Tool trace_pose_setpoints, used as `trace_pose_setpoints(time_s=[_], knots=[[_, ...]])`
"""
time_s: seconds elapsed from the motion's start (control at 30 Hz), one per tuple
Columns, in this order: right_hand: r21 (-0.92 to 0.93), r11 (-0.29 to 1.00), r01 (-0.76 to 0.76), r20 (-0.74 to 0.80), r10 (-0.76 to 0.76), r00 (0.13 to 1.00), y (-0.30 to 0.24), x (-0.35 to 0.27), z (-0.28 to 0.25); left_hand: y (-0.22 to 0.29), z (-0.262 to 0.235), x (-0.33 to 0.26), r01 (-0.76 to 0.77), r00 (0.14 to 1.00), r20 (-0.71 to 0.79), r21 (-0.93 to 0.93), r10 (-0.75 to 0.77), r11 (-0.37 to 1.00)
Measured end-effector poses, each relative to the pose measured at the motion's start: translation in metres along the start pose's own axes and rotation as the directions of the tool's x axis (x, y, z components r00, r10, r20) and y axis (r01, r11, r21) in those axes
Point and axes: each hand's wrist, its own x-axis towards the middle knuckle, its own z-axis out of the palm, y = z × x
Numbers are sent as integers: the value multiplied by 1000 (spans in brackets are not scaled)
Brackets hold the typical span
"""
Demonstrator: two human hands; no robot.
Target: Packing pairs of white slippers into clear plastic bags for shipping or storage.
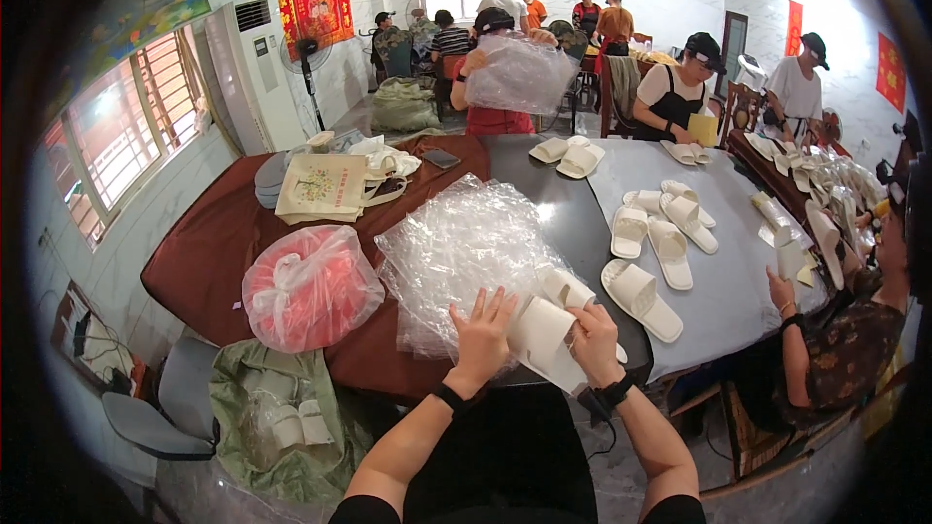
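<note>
At the near table edge my right hand point(594, 342) grips the side of a white slipper point(542, 338), its broad strap turned up toward me. My left hand point(482, 335) has its fingers spread, at the slipper's left side and over the clear plastic bags point(466, 243); whether it touches either is hard to tell. Just beyond the held slipper another white slipper point(565, 287) lies partly hidden. To the right, a single white slipper point(641, 299) rests on the grey table cover, with several more white slippers point(670, 250) behind it.
A red bundle in a clear bag point(311, 289) and a cloth tote bag point(322, 186) lie on the brown tablecloth point(209, 252). Below left, a green sack point(238, 427) holds wrapped slippers beside a grey chair point(155, 417). Co-workers sit at the right and across the table, one lifting plastic sheeting point(519, 73).
</note>
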Motion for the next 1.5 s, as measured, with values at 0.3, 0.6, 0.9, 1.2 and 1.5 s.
trace_pose_setpoints(time_s=[0.3,0.6,0.9,1.2,1.5], knots=[[-60,998,3,81,2,997,1,1,25,1,18,-6,-26,986,167,-8,27,1000],[-1,997,75,227,-73,971,2,-15,29,3,12,-4,127,951,295,-116,-88,985],[-199,950,242,358,-159,920,16,-42,-2,-3,14,-4,117,928,363,-73,-83,990],[-81,986,149,541,-82,837,22,-39,2,1,11,-3,74,959,276,-3,-70,997],[-143,980,139,546,-39,837,23,-32,25,-2,18,5,-10,987,158,-30,15,999]])
